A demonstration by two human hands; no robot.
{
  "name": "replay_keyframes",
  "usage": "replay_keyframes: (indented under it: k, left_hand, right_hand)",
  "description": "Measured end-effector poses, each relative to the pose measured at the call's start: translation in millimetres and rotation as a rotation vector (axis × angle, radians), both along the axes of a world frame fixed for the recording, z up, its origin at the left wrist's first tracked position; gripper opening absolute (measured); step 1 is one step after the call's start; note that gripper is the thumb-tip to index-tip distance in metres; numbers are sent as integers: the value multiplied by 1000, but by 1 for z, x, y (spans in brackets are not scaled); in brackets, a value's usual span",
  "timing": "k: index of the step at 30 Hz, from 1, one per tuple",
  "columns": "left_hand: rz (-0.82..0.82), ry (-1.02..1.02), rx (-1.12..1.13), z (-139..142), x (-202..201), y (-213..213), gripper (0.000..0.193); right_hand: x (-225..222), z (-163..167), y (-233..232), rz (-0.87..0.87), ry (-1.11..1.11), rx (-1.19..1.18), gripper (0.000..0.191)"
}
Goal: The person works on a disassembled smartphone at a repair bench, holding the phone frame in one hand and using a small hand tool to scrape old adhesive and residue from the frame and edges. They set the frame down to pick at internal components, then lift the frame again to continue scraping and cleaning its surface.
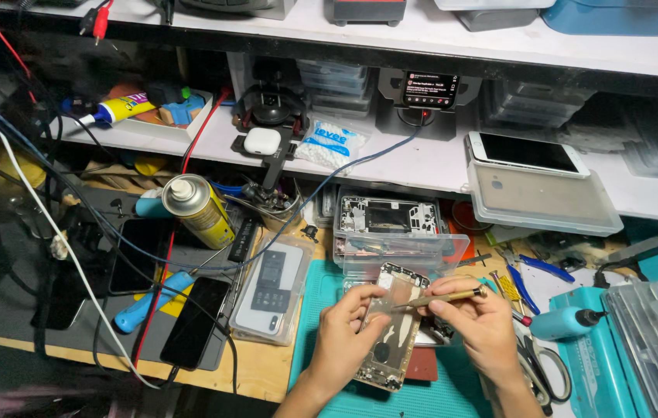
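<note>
Phone frame (391, 329) sits gripped in the left hand (344, 337). Right hand (480, 325) at 3 o'clock pinches tweezers (441, 298) over it. Spray can (199, 209) lies at 10 o'clock.

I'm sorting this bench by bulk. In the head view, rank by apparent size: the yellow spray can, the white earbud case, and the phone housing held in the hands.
1. Phone housing, though it sits nearest the camera, so this is unsure.
2. Yellow spray can.
3. White earbud case, clearly smallest.
</note>
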State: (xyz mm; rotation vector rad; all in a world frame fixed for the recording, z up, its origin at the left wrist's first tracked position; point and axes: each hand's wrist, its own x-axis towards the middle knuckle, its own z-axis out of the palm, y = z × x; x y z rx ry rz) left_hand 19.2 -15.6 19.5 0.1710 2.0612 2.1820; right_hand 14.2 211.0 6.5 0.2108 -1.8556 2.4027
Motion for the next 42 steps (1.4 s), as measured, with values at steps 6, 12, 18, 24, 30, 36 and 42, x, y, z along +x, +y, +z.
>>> replay_keyframes:
  k: [6,12,18,24,30,36,42]
  left_hand:
    - [-63,-22,342,-15,-4,-6,60]
    - [-64,-20,389,-30,-7,-8,58]
    - [-60,-38,383,-32,-6,-9,55]
    - [-76,-46,414,-30,-5,-9,54]
    - [-83,-30,413,-29,-5,-8,53]
    - [-84,-25,398,-28,-5,-9,52]
    - [-85,-25,390,-29,-6,-8,52]
  right_hand:
    - [5,6,-9,-98,-39,58,23]
    - [11,28,-32,-155,55,353,23]
    - [8,48,-45,-219,313,760,13]
    - [8,55,-48,-215,362,787,12]
    - [8,54,-48,-214,373,781,11]
    - [8,52,-47,-212,370,786,11]
    - [6,50,-46,-212,335,784,11]
